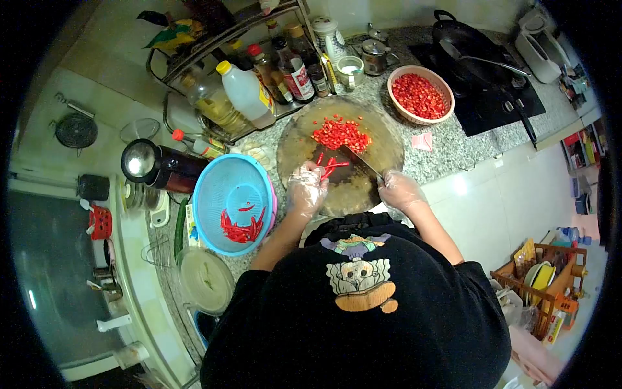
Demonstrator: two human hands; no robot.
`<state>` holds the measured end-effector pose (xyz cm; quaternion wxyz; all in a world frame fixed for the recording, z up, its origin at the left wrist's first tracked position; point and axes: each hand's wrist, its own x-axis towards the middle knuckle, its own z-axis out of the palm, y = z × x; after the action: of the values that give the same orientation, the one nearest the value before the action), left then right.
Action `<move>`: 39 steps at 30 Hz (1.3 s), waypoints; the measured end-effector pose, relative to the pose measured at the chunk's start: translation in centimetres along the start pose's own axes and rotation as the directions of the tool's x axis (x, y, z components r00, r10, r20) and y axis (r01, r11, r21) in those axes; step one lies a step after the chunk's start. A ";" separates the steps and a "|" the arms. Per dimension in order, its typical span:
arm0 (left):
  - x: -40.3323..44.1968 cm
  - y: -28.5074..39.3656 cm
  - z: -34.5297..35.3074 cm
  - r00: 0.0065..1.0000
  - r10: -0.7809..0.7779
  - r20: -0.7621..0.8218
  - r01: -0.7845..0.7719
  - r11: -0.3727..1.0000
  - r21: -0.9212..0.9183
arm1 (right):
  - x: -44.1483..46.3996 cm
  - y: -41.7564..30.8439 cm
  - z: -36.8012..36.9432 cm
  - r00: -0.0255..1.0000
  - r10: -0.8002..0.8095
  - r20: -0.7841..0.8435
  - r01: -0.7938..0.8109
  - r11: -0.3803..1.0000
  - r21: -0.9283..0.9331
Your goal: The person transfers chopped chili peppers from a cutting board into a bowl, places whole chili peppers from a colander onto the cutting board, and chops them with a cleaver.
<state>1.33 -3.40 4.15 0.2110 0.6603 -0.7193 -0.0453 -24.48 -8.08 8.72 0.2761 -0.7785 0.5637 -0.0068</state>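
Note:
My left hand [306, 189], in a clear plastic glove, is closed round several whole red chillies [334, 166] at the near left of a round cutting board [295, 136]. A kitchen knife [363, 162] is gripped by its handle in my right hand [398, 189], also gloved. Its blade slants across the board, the tip at the edge of a heap of chopped red chillies [340, 134]. Left of the board stands a blue colander [223, 178] with more whole chillies [241, 228] inside. Beyond the board to the right, a pale pink basket [396, 111] holds chopped chillies [420, 96].
A rack of bottles [249, 91] stands behind the board at the left. At the back right, a black wok [463, 42] sits on the dark cooktop [473, 113]. A cucumber [180, 228] and a round lid [206, 279] lie left of the colander.

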 end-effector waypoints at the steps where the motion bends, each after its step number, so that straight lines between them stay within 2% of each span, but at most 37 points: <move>1: 0.0 0.4 -0.6 1.000 0.022 0.001 -0.022 0.999 0.040 | 0.1 -0.1 0.0 1.000 -0.004 0.004 0.004 1.000 0.002; 5: 0.0 1.2 -1.8 0.994 0.083 0.076 -0.089 0.992 0.085 | 0.6 0.4 0.5 0.999 -0.030 -0.013 0.030 0.999 0.025; 8: -0.7 0.3 -0.9 0.995 0.088 0.034 -0.089 0.996 0.028 | 0.4 0.3 0.1 0.999 -0.025 -0.032 0.027 0.997 0.076; 11: -1.0 -0.9 -0.8 0.995 0.050 -0.085 -0.068 0.973 -0.221 | 0.4 0.8 0.3 0.999 -0.038 -0.030 0.041 0.994 0.099; 14: 0.1 -0.1 -2.7 0.991 -0.125 0.046 0.133 0.893 -0.430 | 0.1 0.8 0.4 0.997 -0.045 -0.068 0.050 0.996 0.078; 15: 0.4 0.2 -3.2 0.996 -0.092 0.002 0.074 0.777 -0.625 | 0.0 0.7 0.4 0.997 -0.045 -0.066 0.050 0.996 0.078; 18: 2.4 0.8 -4.1 0.992 0.112 0.050 -0.062 0.812 -0.580 | -0.2 0.3 0.1 0.997 -0.057 -0.053 0.061 0.996 0.066; 19: 2.9 0.6 -3.0 0.988 0.103 0.112 -0.026 0.838 -0.545 | 0.0 0.3 0.4 0.997 -0.068 -0.045 0.071 0.996 0.059; 22: 3.6 1.9 -0.8 0.984 -0.143 0.107 0.168 0.945 -0.280 | 0.5 0.0 0.8 0.996 -0.083 -0.020 0.084 0.996 0.042; 23: 3.3 1.3 -0.2 0.993 -0.112 0.039 0.118 0.960 -0.255 | 0.5 -0.2 0.8 0.996 -0.084 -0.021 0.085 0.996 0.025; 26: 1.7 0.6 0.4 0.986 -0.024 -0.164 0.031 0.999 0.038 | 0.2 -0.4 0.6 0.995 -0.089 -0.043 0.089 0.996 0.012; 27: 1.4 0.4 0.5 0.985 -0.100 -0.137 0.094 0.994 -0.048 | -0.1 -0.6 0.3 0.995 -0.096 -0.039 0.097 0.995 0.004; 30: 0.8 -0.4 1.0 0.993 -0.115 -0.023 0.110 0.984 -0.139 | -0.3 -1.0 0.9 0.983 -0.161 -0.085 0.160 0.987 -0.021; 33: 0.2 0.4 1.0 0.994 0.003 -0.109 -0.019 0.990 -0.140 | 0.3 -1.2 1.8 0.970 -0.209 -0.121 0.208 0.978 -0.023; 37: -0.2 1.1 1.3 0.985 -0.053 -0.161 0.027 0.987 -0.157 | 0.6 -2.1 1.4 0.992 -0.126 -0.029 0.125 0.991 -0.044; 39: -0.1 1.3 1.2 0.980 -0.065 -0.187 0.035 0.987 -0.158 | 0.8 -1.9 1.7 0.984 -0.176 -0.028 0.172 0.980 -0.099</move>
<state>-0.35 -3.41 3.48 0.3285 0.6613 -0.6730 -0.0423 -21.97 -7.66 7.92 0.2262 -0.8369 0.4982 -0.0181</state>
